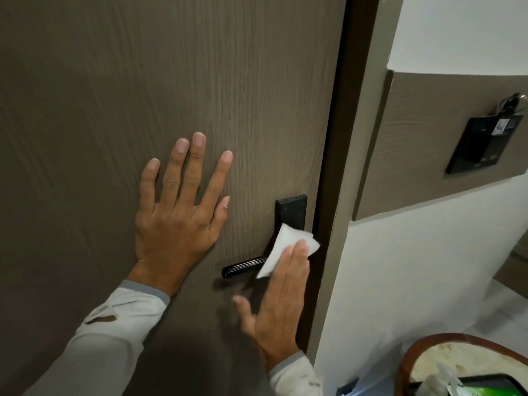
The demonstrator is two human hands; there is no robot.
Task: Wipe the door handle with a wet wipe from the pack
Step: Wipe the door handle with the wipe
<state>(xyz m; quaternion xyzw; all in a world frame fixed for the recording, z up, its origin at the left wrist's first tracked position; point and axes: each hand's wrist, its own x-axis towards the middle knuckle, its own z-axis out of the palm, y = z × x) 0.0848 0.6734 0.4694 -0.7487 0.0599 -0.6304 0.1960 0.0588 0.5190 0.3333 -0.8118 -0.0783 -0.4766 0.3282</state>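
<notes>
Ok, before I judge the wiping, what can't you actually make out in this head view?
- Door handle: the end nearest the black plate is covered by the wet wipe and the right hand.
- Plate's lower part: hidden behind the same wipe and hand.
- Wipe pack: nothing clearly identifiable; items on the round table are cut off by the bottom edge.
- Label on the wall card holder: too small to read.

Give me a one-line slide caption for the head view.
Right hand presses wipe on handle plate; left hand flat against door.
</notes>
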